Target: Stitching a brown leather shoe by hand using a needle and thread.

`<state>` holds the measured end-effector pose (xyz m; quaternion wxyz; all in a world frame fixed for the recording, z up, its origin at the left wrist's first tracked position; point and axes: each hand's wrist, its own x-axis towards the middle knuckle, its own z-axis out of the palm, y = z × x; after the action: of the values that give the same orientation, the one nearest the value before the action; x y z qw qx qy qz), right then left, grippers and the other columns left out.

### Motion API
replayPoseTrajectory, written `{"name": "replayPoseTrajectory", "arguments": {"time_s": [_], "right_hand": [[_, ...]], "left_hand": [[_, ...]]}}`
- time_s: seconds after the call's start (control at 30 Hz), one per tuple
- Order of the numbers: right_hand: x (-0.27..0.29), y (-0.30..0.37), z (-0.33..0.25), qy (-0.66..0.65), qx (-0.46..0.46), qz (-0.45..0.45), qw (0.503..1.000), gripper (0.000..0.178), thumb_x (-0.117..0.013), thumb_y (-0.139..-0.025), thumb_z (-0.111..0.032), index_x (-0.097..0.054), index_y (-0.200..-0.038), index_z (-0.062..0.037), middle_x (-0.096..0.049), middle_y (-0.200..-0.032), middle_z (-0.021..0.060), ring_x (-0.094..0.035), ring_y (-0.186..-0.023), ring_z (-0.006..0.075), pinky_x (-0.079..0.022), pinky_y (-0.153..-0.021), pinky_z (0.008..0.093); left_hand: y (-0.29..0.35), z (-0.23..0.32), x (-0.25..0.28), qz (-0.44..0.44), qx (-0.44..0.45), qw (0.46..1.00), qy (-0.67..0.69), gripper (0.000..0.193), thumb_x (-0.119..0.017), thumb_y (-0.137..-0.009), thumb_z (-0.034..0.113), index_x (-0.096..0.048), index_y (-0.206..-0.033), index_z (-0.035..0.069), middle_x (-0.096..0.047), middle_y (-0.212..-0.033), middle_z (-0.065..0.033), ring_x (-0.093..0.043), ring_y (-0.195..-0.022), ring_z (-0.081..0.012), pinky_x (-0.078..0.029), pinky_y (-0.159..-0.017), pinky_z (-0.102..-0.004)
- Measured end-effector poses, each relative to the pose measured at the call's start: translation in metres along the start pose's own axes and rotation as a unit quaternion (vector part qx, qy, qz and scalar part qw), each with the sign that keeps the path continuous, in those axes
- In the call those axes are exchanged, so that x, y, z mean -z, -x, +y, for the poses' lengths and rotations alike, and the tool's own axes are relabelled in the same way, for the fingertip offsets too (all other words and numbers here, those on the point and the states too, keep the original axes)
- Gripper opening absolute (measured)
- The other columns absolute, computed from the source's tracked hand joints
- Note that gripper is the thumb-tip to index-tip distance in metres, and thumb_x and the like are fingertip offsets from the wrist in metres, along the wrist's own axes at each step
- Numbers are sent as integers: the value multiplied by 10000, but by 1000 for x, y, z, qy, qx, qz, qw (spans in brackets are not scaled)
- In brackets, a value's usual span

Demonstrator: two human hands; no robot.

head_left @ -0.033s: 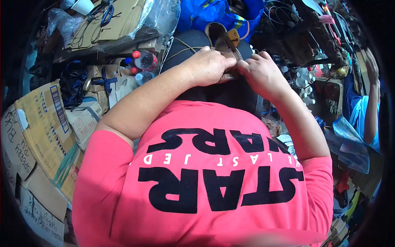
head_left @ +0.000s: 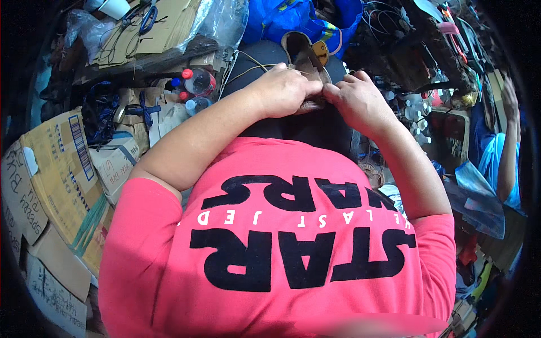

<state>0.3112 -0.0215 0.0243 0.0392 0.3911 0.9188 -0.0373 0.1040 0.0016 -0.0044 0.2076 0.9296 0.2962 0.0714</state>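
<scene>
A brown leather shoe (head_left: pixel 306 61) rests between my dark-clad knees, its opening facing up. A rounded tan piece with a small hole (head_left: pixel 320 52) stands at its right edge. My left hand (head_left: pixel 284 93) is closed on the shoe's near left side. From the right, my right hand (head_left: pixel 358 101) pinches the shoe's near edge, the thumbs of both hands close together. A thin pale cord (head_left: pixel 248 73) crosses my left thigh toward my left hand. My fingers hide part of the shoe, and whether they also pinch the cord cannot be seen.
Behind my knees is a blue bag (head_left: pixel 276 22). Plastic bottles (head_left: pixel 198 83) stand at the left, near cardboard boxes (head_left: pixel 62 163). Scissors (head_left: pixel 149 19) lie on cardboard at the far left. At the right are more bottles (head_left: pixel 416 110) and another person's arm (head_left: pixel 509 135).
My fingers and the near end of the shoe have shifted very slightly. Both hands stay at the shoe. The other person's hand at the right has moved down a little.
</scene>
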Motion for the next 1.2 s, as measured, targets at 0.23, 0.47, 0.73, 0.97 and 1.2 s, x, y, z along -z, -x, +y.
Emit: {"name": "replayPoseTrajectory", "arguments": {"time_s": [0.23,0.47,0.73,0.97,1.2], "right_hand": [[-27,42,39,-88,-73,34,993,153,-569,-714,-26,-553,-840,-111,-622,-776,65,-574,-853,301,-402,-808,405],[-25,49,61,-762,-181,280,555,164,-605,-914,-179,-618,-994,-37,-598,-893,13,-538,-839,108,-427,-796,281],[22,13,-13,-732,-94,10,674,115,-669,-869,-150,-635,-855,-41,-567,-766,-3,-522,-740,80,-413,-681,225],[-79,184,75,-338,-331,53,879,187,-598,-822,-88,-668,-974,-3,-635,-935,130,-615,-915,262,-469,-813,321],[-121,329,114,-62,-501,-206,838,160,-617,-796,-148,-711,-853,-32,-678,-818,177,-669,-799,309,-509,-745,391]], "left_hand": [[77,-43,22,85,67,987,-116,165,-568,-766,87,-595,-925,126,-632,-811,-63,-603,-813,-280,-431,-725,-414],[81,-22,92,247,97,873,409,66,-600,-903,96,-623,-900,35,-624,-813,-10,-582,-770,-104,-475,-762,-268],[44,41,67,-115,-47,897,425,162,-612,-898,161,-604,-854,5,-640,-864,-91,-630,-848,-181,-491,-743,-325],[162,-90,166,249,320,895,-184,229,-637,-852,237,-676,-969,43,-636,-943,-117,-609,-881,-273,-460,-817,-322],[237,-156,231,246,498,721,-415,378,-597,-867,418,-678,-1123,151,-684,-1025,-112,-652,-917,-253,-483,-834,-358]]}}
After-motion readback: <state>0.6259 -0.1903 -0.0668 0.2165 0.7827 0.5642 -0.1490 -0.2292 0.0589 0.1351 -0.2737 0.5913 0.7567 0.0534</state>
